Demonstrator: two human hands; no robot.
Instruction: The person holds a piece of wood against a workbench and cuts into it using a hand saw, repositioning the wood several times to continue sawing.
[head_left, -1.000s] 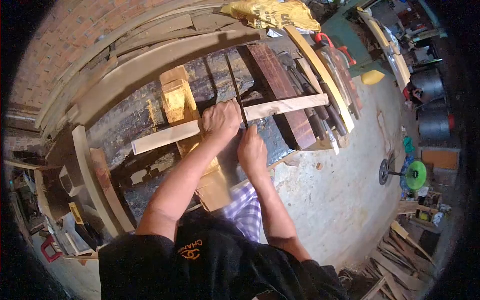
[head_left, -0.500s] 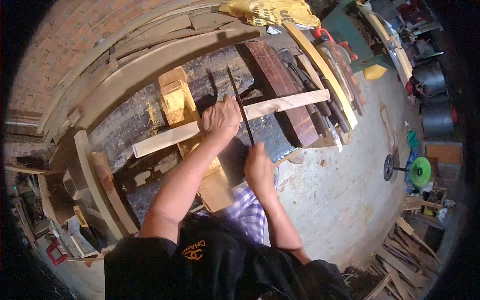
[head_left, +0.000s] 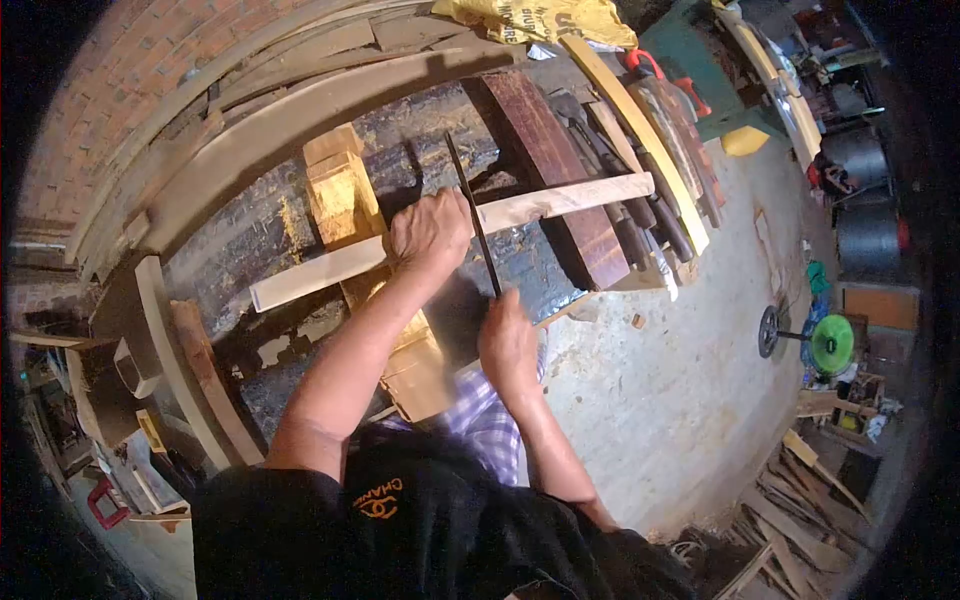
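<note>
A long pale strip of wood (head_left: pixel 560 201) lies crosswise over the wooden blocks on the bench. My left hand (head_left: pixel 432 232) is closed over its middle and presses it down. Just right of those fingers, a thin dark saw (head_left: pixel 483 243), seen nearly edge-on, crosses the strip. My right hand (head_left: pixel 508 345) is wrapped round the near end of the saw, hiding its handle. Beneath the strip's left part sits a yellowish wooden block (head_left: pixel 345 200); its right part rests across a dark reddish-brown beam (head_left: pixel 560 170).
Several chisel-like tools (head_left: pixel 600 150) lie right of the beam beside a yellow wooden strip (head_left: pixel 640 140). A red-handled tool (head_left: pixel 648 68) and a yellow sack (head_left: pixel 540 20) are at the back. A green wheel (head_left: pixel 831 342) stands on the concrete floor (head_left: pixel 650 400), near scrap wood (head_left: pixel 800 530).
My right hand has drawn the saw slightly back toward my body. My left hand keeps its place on the strip. The whole view has shifted a little.
</note>
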